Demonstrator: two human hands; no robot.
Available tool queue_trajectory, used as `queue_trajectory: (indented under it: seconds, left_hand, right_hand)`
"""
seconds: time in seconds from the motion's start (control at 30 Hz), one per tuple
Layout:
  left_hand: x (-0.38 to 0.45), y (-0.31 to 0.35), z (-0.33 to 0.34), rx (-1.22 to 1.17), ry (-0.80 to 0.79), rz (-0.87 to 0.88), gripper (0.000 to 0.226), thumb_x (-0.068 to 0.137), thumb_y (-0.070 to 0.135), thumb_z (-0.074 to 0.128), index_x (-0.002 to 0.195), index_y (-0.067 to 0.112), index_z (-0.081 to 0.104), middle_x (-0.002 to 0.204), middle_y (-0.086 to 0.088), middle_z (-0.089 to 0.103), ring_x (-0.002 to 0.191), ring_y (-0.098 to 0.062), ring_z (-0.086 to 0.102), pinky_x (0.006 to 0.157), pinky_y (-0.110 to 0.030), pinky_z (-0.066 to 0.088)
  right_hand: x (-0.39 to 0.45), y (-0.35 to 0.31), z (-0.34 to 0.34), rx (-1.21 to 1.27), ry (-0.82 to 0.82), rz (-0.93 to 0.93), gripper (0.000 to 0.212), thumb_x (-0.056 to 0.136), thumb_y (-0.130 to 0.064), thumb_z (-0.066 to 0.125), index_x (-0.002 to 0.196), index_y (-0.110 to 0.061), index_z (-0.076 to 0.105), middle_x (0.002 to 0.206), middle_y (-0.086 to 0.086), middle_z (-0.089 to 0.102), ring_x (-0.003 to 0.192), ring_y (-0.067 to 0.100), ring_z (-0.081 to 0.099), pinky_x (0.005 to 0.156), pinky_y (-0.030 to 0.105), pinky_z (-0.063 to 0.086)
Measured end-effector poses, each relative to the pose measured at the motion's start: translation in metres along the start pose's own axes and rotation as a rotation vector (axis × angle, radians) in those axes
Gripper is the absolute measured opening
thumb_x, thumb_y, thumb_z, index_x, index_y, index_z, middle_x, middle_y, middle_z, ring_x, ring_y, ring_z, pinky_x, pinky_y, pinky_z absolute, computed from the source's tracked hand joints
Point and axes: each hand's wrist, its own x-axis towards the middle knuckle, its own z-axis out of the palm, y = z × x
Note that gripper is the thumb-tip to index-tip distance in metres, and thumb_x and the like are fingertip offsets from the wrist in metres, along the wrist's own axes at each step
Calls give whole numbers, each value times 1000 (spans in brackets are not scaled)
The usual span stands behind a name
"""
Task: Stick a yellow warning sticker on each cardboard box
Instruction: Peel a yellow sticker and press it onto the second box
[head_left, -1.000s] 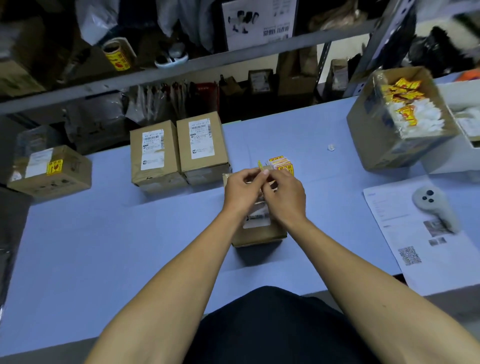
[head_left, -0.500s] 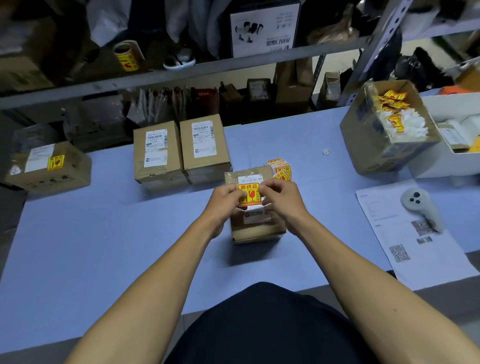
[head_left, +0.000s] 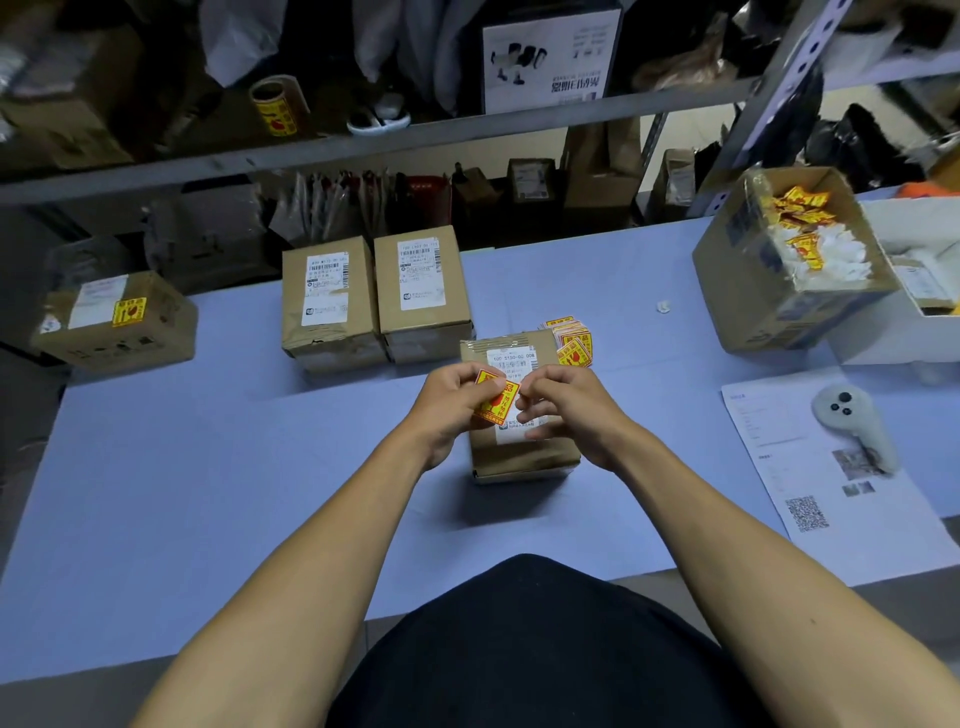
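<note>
Now, line by line:
Sticker: a yellow and red warning sticker (head_left: 496, 399) is held up, tilted, just above the top of the near box (head_left: 519, 447), over its white label.
Left hand: the left hand (head_left: 451, 402) pinches the sticker's left side, thumb on its face, fingers curled behind.
Right hand: the right hand (head_left: 566, 410) pinches the sticker's right edge between thumb and fingertips; the other fingers curl below, near the label.
Near box: it sits on the blue table (head_left: 208, 493), straight ahead of the person; whether the sticker already touches it cannot be told.
Sticker stack: a small pile of the same stickers (head_left: 571, 340) lies on the table just behind the near box, at its right rear corner.
Two boxes: a pair of boxes (head_left: 376, 299) stands side by side, touching, behind and left of the near box; each shows only a white label on top.
Far-left box: a box (head_left: 117, 325) at the table's left edge carries a yellow sticker beside its label.
Open carton: a carton (head_left: 789, 280) at the right rear holds yellow stickers and white scraps.
Paper: a printed sheet (head_left: 810, 499) lies at right, with a grey controller (head_left: 852, 426) resting on it.
Shelf: a roll of stickers (head_left: 278, 106) stands on the shelf above.
</note>
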Motion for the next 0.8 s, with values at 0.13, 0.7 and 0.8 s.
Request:
queue_trajectory:
  seconds: [0.13,0.7,0.8]
  left_hand:
    - [-1,3,-2,28,-19,1,10,92,10,65,101,8,67,88,-7,70,71,-12,63,59,-23,53]
    - [3,-3,12,88,141,127,30,80,12,78,107,13,65,94,0,65,79,-6,60,65,-14,48]
    - [3,-6,13,203,201,247,12,80,15,79,86,15,69,88,2,66,78,-4,57,71,-15,46]
  right_hand:
    - [1,-2,-1,-18,-47,11,14,93,-11,55,83,-9,65,74,8,66,69,19,68,59,31,57]
    - [-2,2,4,129,-70,4,21,93,-6,50,75,-13,58,70,4,60,71,18,66,64,30,58]
    - [1,4,4,134,-21,-33,20,93,-6,52,76,-15,58,71,3,61,73,17,67,67,31,57]
